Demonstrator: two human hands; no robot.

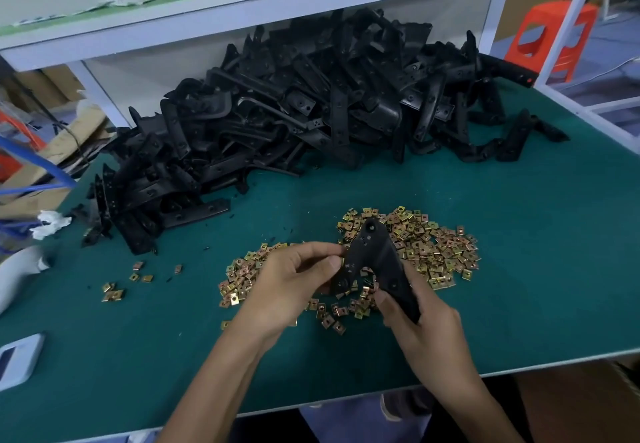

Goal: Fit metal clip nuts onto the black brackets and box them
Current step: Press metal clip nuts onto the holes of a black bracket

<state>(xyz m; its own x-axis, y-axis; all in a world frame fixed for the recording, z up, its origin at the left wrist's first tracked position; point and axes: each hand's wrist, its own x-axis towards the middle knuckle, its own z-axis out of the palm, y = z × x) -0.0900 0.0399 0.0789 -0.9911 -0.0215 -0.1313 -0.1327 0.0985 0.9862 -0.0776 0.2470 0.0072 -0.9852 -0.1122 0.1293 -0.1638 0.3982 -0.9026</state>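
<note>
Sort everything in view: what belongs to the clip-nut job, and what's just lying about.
Job: held bracket, gripped by left hand and right hand; bracket pile; clip nuts.
Lying about: crumpled tissue; white device; orange stool.

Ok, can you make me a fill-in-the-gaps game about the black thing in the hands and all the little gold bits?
1. The left hand and the right hand hold one black bracket shaped like an upside-down letter ____.
2. Under it, the loose clip nuts lie on a table whose top is coloured ____.
3. The big bracket pile at the back sits under a white ____.

Missing words: V; green; shelf.
</note>
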